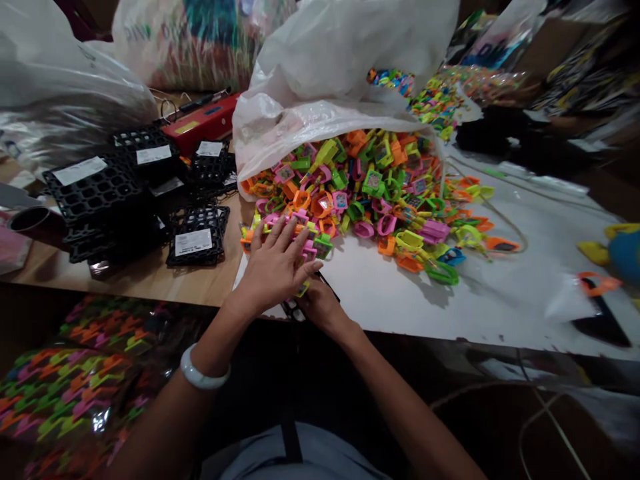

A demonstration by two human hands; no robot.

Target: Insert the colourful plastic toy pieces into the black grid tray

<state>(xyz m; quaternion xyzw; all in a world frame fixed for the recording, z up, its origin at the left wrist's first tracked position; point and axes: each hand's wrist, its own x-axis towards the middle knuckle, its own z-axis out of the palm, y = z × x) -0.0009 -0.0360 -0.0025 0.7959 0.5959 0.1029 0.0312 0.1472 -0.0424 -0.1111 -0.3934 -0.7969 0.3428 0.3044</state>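
Note:
My left hand (275,270), with a pale bangle on its wrist, lies palm down with fingers spread over pink, orange and green plastic toy watches (323,247). Just below and to the right, my right hand (324,307) has its fingers curled in, partly covered by the left. A bit of yellow-green plastic shows at its fingertips; what it grips is hidden. Beneath the hands, at the table's front edge, a black lattice tray (293,311) is mostly covered. Beyond them, a large heap of toy watches (375,183) spills from a white sack (320,120).
Stacked black lattice trays (100,193) with white labels stand on the left, a single tray (196,237) nearer. Behind is a red box (205,123). Packed colourful bundles (65,393) lie below the table's left. A cord (520,230) crosses the white tabletop (480,293) near an orange piece (597,285).

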